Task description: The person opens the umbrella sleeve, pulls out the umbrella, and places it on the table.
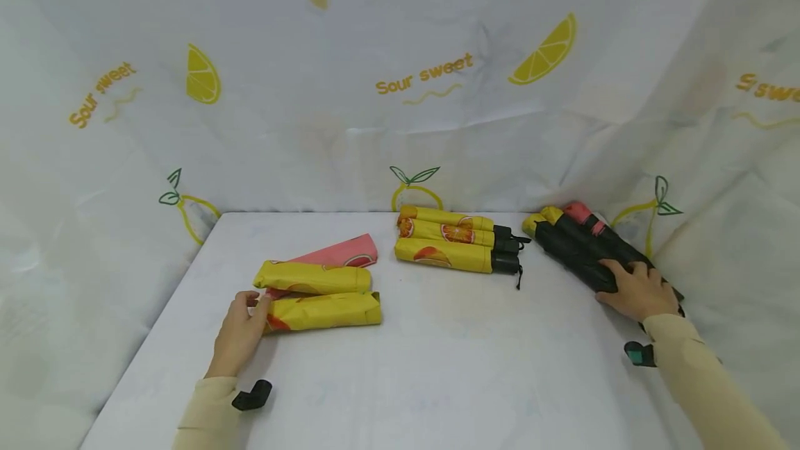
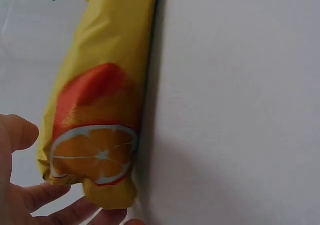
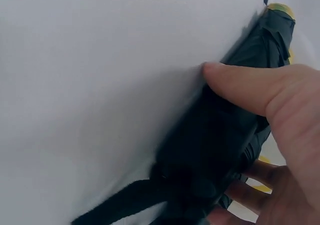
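Note:
At the left, my left hand (image 1: 240,332) is at the near end of a yellow fruit-print umbrella sleeve (image 1: 328,312). In the left wrist view its thumb is beside the sleeve's edge and its fingers spread loosely around the end. Just behind lie another yellow sleeve (image 1: 312,278) and a pink one (image 1: 337,253). Over on the right, my right hand (image 1: 640,290) grips a black folded umbrella (image 1: 571,255), thumb across it and fingers on the far side in the right wrist view. Alongside lies a second black umbrella (image 1: 590,242), and behind it one with a pink end (image 1: 578,212).
At the back middle, several yellow sleeved umbrellas (image 1: 442,255) lie side by side, black handles and wrist straps pointing right. They rest on a white table (image 1: 437,367). A white lemon-print cloth (image 1: 350,151) hangs behind the table and along both sides.

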`<action>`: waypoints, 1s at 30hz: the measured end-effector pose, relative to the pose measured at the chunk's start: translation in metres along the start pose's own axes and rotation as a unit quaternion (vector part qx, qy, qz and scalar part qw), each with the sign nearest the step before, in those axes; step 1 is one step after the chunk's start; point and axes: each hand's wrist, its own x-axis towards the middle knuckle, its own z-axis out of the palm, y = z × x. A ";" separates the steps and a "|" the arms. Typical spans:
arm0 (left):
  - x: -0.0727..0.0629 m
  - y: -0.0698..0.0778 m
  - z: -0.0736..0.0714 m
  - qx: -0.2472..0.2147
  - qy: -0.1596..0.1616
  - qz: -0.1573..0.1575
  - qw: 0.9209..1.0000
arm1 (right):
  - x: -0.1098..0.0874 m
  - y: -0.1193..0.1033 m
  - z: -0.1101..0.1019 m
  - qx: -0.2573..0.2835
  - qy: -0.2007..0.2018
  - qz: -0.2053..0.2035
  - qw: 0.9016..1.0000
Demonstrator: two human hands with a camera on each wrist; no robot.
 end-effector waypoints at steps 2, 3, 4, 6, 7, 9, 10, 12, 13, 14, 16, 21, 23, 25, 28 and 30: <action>0.001 0.007 -0.006 0.032 0.013 0.008 0.999 | 0.001 0.004 -0.004 0.012 -0.015 -0.002 1.000; 0.002 0.011 -0.009 0.037 0.021 0.011 0.999 | 0.002 0.006 -0.006 0.017 -0.022 -0.004 1.000; 0.003 0.015 -0.012 0.039 0.030 0.014 0.999 | 0.003 0.009 -0.008 0.018 -0.028 -0.007 0.999; 0.005 0.024 -0.017 0.035 0.049 0.022 0.998 | 0.004 0.014 -0.014 0.022 -0.036 -0.012 0.999; 0.007 0.029 -0.019 0.027 0.058 0.029 0.998 | 0.005 0.015 -0.017 0.022 -0.034 -0.018 0.999; 0.012 0.039 -0.024 0.008 0.065 0.046 0.997 | 0.006 0.016 -0.024 0.031 -0.026 -0.036 0.999; 0.015 0.044 -0.026 -0.001 0.064 0.057 0.996 | 0.006 0.014 -0.029 0.044 -0.022 -0.044 0.998; 0.021 0.055 -0.028 -0.018 0.052 0.081 0.995 | 0.006 0.008 -0.038 0.082 -0.023 -0.056 0.995; 0.025 0.062 -0.029 -0.023 0.042 0.093 0.994 | 0.007 0.005 -0.043 0.101 -0.024 -0.062 0.993; 0.028 0.068 -0.029 -0.023 0.031 0.106 0.994 | 0.007 0.000 -0.048 0.122 -0.030 -0.062 0.990; 0.034 0.083 -0.029 -0.022 0.005 0.130 0.991 | 0.008 -0.010 -0.055 0.160 -0.041 -0.055 0.985; 0.050 0.121 -0.022 -0.020 -0.062 0.167 0.984 | 0.014 -0.036 -0.064 0.196 -0.048 -0.051 0.978; 0.056 0.135 -0.015 -0.010 -0.078 0.175 0.982 | 0.019 -0.046 -0.064 0.203 -0.051 -0.055 0.976; 0.061 0.148 -0.007 0.004 -0.093 0.180 0.979 | 0.024 -0.055 -0.062 0.214 -0.055 -0.056 0.974; 0.067 0.167 0.006 0.023 -0.119 0.190 0.974 | 0.031 -0.065 -0.059 0.234 -0.063 -0.058 0.968; 0.072 0.177 0.015 0.035 -0.140 0.195 0.970 | 0.035 -0.070 -0.056 0.244 -0.069 -0.061 0.965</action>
